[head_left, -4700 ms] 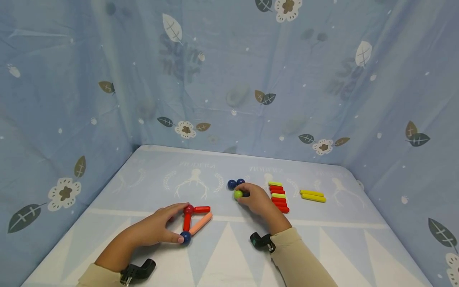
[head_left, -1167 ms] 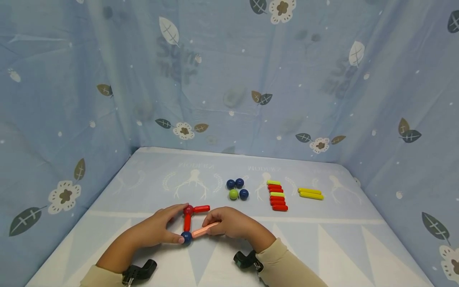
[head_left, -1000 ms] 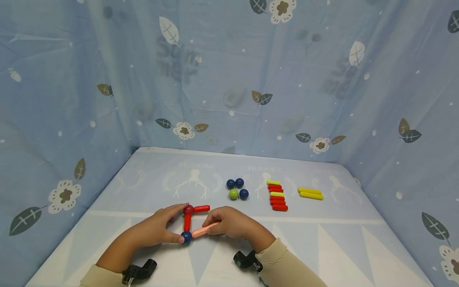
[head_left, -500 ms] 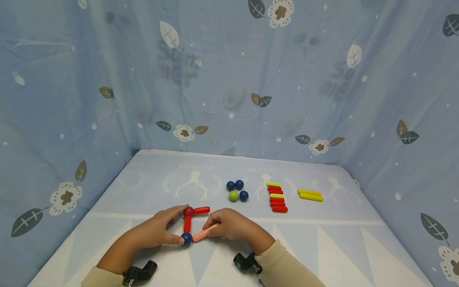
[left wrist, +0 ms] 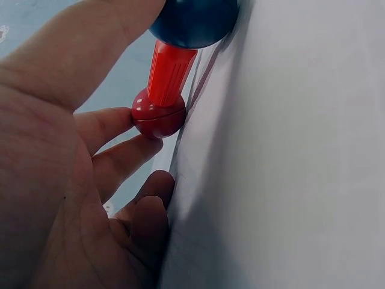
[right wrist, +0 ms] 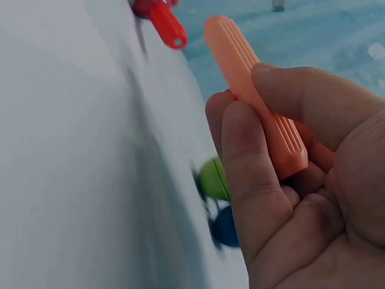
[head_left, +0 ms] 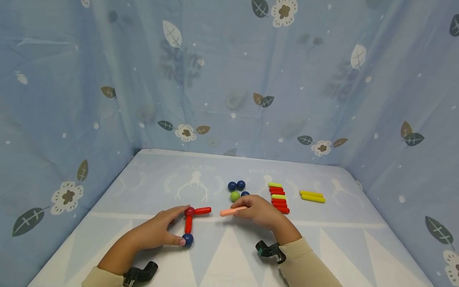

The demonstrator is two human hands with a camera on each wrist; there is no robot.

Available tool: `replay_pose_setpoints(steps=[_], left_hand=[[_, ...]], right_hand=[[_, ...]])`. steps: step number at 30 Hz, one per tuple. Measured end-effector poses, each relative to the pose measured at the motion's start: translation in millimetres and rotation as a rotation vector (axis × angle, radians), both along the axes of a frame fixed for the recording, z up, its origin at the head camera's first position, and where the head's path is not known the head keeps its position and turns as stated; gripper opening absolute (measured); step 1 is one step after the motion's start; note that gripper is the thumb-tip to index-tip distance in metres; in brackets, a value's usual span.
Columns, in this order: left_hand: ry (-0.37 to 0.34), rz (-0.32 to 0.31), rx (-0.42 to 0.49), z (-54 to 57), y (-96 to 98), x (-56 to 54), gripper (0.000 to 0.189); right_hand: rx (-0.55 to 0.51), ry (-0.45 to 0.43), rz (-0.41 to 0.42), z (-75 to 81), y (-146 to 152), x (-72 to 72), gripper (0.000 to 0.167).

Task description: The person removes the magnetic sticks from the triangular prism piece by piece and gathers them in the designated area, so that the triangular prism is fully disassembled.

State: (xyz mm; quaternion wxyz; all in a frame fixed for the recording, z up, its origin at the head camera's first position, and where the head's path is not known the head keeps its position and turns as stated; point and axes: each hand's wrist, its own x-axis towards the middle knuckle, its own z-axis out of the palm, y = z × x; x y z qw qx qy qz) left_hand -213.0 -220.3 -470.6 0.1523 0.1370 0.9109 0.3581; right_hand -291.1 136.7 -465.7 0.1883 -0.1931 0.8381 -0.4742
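Between its thumb and fingers my right hand (head_left: 259,213) pinches an orange magnetic building stick (right wrist: 255,96), raised over the table. On the left, a dark blue ball (head_left: 188,239), a red stick (head_left: 188,224), a red ball (left wrist: 157,114) and a second red stick (head_left: 203,210) are joined in an L shape. My left hand (head_left: 154,231) holds this piece across its ends, thumb against the blue ball and fingertips at the red ball. The orange stick's tip points toward the second red stick, with a gap between them.
Behind my right hand lie several loose balls, among them a green ball (head_left: 234,196) and a blue ball (head_left: 241,185). A column of short red and lime sticks (head_left: 278,201) lies to the right. Two yellow sticks (head_left: 312,198) lie farther right. A patterned curtain (head_left: 229,79) surrounds the table.
The orange stick has come away from the blue ball. My right hand has lifted it and moved it right and toward the back. The left hand stays on the joined piece.
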Motion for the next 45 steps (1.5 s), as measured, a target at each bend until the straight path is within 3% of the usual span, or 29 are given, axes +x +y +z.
replay_pose_setpoints(steps=[8, 17, 27, 33, 38, 45], left_hand=[[0.002, -0.017, 0.009, 0.8, 1.4, 0.1, 0.108], [-0.003, -0.007, 0.014, 0.5, 1.2, -2.1, 0.108], [-0.006, -0.005, 0.028, -1.9, 0.4, -3.4, 0.109], [0.003, -0.027, 0.036, -1.6, -1.1, -3.3, 0.108], [0.016, -0.024, 0.021, -1.8, -1.2, -2.7, 0.108], [0.051, -0.036, 0.009, -3.1, -3.1, -4.1, 0.108]], right_hand=[[-0.068, -0.028, -0.121, 6.9, 54.8, -9.2, 0.027], [-0.049, -0.061, -0.337, 7.6, 120.2, -17.7, 0.038], [-0.044, -0.061, -0.471, -11.4, 182.7, -18.0, 0.050], [0.056, -0.116, -0.559, -23.0, 205.7, -16.3, 0.060], [0.066, -0.151, -0.633, -26.3, 219.2, -14.8, 0.061], [0.081, -0.138, -0.649, -24.2, 226.1, -14.8, 0.056]])
